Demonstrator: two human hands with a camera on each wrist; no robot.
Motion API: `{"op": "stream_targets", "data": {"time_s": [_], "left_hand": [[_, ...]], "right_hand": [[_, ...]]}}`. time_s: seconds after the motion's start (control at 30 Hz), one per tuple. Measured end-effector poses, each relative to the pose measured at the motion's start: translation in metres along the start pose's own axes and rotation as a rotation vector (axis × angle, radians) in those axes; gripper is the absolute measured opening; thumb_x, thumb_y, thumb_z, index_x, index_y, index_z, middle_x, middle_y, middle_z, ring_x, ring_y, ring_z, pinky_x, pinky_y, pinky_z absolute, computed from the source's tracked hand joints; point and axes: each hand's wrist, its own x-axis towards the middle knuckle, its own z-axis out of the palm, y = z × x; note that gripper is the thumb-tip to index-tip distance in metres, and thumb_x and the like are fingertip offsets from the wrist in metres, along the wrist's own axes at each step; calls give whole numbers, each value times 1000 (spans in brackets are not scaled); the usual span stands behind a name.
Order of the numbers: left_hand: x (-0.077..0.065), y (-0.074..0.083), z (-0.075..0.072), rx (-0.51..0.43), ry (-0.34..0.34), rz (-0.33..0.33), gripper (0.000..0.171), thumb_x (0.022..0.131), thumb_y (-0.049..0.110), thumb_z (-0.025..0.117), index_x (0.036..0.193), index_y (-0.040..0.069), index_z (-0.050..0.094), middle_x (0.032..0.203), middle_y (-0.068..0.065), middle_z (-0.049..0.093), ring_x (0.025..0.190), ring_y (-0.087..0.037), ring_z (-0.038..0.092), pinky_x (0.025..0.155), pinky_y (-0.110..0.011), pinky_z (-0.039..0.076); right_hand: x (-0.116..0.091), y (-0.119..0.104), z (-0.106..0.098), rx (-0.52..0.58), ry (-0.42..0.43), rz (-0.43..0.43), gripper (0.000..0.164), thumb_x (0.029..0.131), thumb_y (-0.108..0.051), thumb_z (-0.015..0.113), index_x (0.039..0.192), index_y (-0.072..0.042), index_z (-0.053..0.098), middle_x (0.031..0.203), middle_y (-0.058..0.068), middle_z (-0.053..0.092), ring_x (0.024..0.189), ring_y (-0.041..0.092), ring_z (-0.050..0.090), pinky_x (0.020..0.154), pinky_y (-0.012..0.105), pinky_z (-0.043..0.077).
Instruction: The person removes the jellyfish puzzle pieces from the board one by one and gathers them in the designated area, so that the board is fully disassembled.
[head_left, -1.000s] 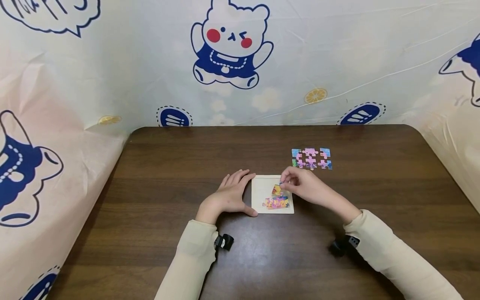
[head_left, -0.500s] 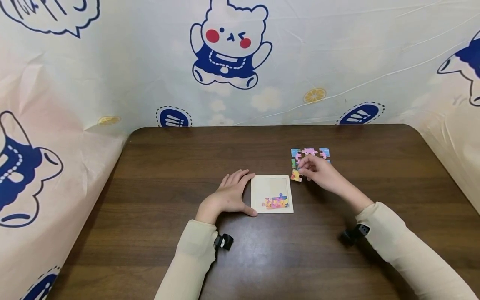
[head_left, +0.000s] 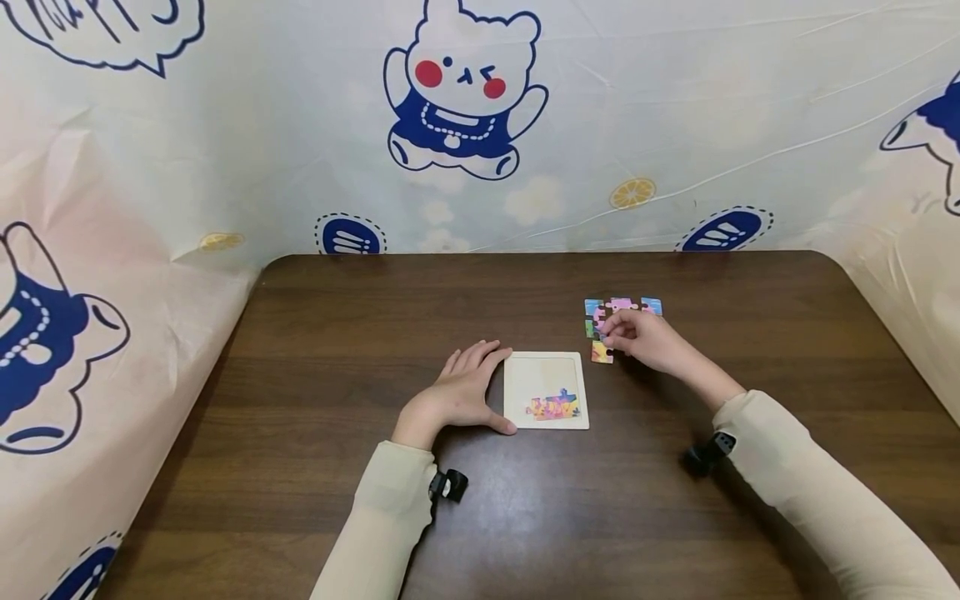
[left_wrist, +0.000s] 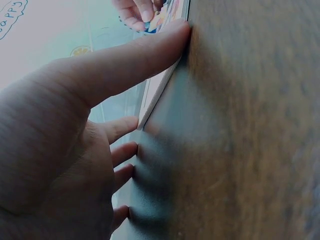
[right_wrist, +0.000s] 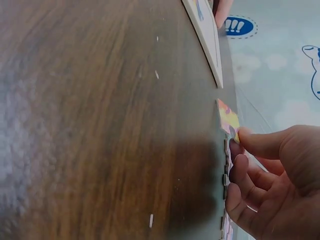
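Observation:
My left hand lies with fingers spread at the left side of a square white puzzle tray. Its thumb touches the near left corner and its index finger the far left one. A few joined pink, yellow and blue puzzle pieces lie in the tray's near right part. To the right of the tray, my right hand pinches a mostly yellow puzzle piece between thumb and fingers, close over the table. The same piece appears in the left wrist view beyond the tray, partly cut off by the thumb.
Several pink, blue and green puzzle pieces lie grouped behind my right hand, which hides some of them. The brown wooden table ends at a printed cloth backdrop. Small pale specks show on the tabletop.
My right hand has carried the yellow piece out of the tray, rightward and away from me, to beside the grouped pieces. The left hand and tray have stayed put.

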Motion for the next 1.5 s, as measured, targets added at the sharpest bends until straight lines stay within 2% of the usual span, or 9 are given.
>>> {"op": "stream_targets", "data": {"time_s": [0.23,0.47,0.77,0.93,1.17,1.3,1.5], "left_hand": [[0,1,1,-6,-1,1,114,69,50,87,159,23,22,164,-2,12,151,-21,2,120,-45,1],[-1,1,1,-12,0,1,114,69,49,88,159,23,22,164,-2,12,151,-21,2,120,-46,1],[-4,4,-2,-23,9,18,112,70,45,88,158,17,24,163,-7,15,151,-25,5,120,-48,3],[-2,2,-1,-18,-2,7,113,70,48,87,159,21,22,164,-4,13,151,-22,3,120,-47,1],[-2,2,-1,-51,-2,13,114,69,47,88,158,22,23,164,-3,12,151,-22,2,120,-46,0],[-3,3,-3,-39,-3,14,112,70,45,88,158,20,23,164,-4,12,151,-23,2,120,-47,0],[-5,5,-4,-49,1,21,111,70,43,88,158,18,25,164,-6,14,151,-25,3,120,-48,1]], "right_hand": [[0,-1,1,-42,-4,-47,13,88,2,70,100,6,67,82,9,65,74,20,57,67,27,48],[-2,-2,6,-56,7,-6,14,90,0,70,102,4,66,82,9,63,74,21,54,69,33,47],[0,-3,10,-73,32,51,14,90,-4,70,103,1,66,82,8,60,74,22,53,67,33,44],[-1,-5,9,-78,28,62,14,91,-5,70,103,1,66,82,7,59,74,22,53,66,33,43],[-5,-11,11,-77,52,26,10,92,-5,69,100,0,67,82,7,60,72,21,53,62,31,42],[-10,-19,14,-61,43,13,9,92,-6,69,100,-2,68,80,5,60,68,19,54,58,29,43],[-18,-31,23,-56,27,-38,8,92,-6,70,100,-5,68,79,3,59,70,18,54,62,31,44]]}}
